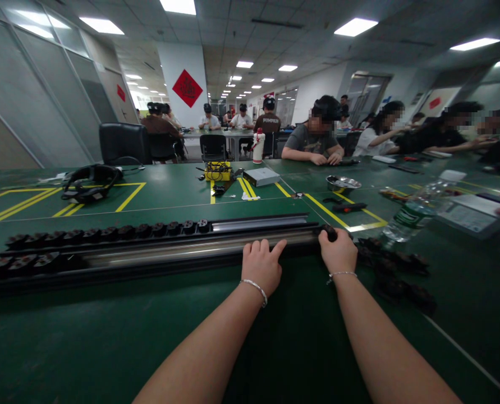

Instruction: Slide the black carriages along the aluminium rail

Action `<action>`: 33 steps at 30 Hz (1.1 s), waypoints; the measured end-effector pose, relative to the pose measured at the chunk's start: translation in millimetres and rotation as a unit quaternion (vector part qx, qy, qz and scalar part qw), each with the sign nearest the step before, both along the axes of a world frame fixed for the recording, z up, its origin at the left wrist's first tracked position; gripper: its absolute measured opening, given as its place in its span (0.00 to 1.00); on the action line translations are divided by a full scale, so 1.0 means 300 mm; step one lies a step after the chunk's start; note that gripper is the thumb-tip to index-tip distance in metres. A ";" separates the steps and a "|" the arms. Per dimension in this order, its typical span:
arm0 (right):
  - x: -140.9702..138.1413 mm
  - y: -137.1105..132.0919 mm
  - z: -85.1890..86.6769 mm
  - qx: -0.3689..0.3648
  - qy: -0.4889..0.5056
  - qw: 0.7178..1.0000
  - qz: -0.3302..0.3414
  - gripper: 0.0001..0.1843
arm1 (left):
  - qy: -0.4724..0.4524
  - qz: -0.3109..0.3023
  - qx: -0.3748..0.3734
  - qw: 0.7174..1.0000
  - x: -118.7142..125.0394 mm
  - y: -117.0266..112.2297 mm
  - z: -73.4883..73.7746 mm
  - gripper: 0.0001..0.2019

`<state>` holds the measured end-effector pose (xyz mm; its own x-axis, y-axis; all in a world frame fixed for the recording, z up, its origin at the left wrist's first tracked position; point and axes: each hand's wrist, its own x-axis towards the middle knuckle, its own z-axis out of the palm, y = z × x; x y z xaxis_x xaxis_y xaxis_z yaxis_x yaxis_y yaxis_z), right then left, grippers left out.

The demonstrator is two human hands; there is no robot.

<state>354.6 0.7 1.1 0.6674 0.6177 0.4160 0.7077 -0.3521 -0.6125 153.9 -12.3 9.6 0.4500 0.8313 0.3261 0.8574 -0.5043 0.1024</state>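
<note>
Two long black tracks with shiny metal channels lie side by side across the table; the near track (169,249) passes under my left hand (263,266). That hand lies on the near edge of it, fingers stretched out and thumb apart, gripping nothing. At the track's right end my right hand (338,252) is closed around a small round black part (329,232), mostly hidden by the fingers. Similar black parts (93,233) stand in a row along the far track (260,223), and several (22,262) sit at the near track's left end.
Loose black parts (395,272) lie right of my right hand, near a water bottle (416,210). Beyond the tracks are a headset (90,182), a yellow box with cables (217,171), a grey box (261,176) and a metal bowl (343,183). A person (317,137) sits opposite.
</note>
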 end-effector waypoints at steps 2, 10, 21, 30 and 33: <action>-0.002 -0.001 0.002 -0.005 0.003 1.000 0.000 0.22 | 0.000 0.004 -0.002 1.000 0.001 -0.001 0.001 0.26; -0.008 0.003 0.006 -0.001 0.004 1.000 -0.009 0.22 | -0.008 -0.010 0.018 1.000 -0.004 0.005 -0.013 0.26; 0.002 0.000 0.000 0.007 0.003 1.000 -0.003 0.23 | 0.002 -0.006 0.003 1.000 -0.002 0.002 -0.003 0.26; 0.002 0.001 0.003 0.001 0.008 1.000 -0.005 0.23 | 0.003 0.003 -0.004 1.000 -0.001 -0.001 0.001 0.26; 0.000 0.001 0.005 -0.002 0.009 1.000 -0.005 0.22 | 0.001 -0.002 0.000 1.000 -0.001 -0.001 0.000 0.26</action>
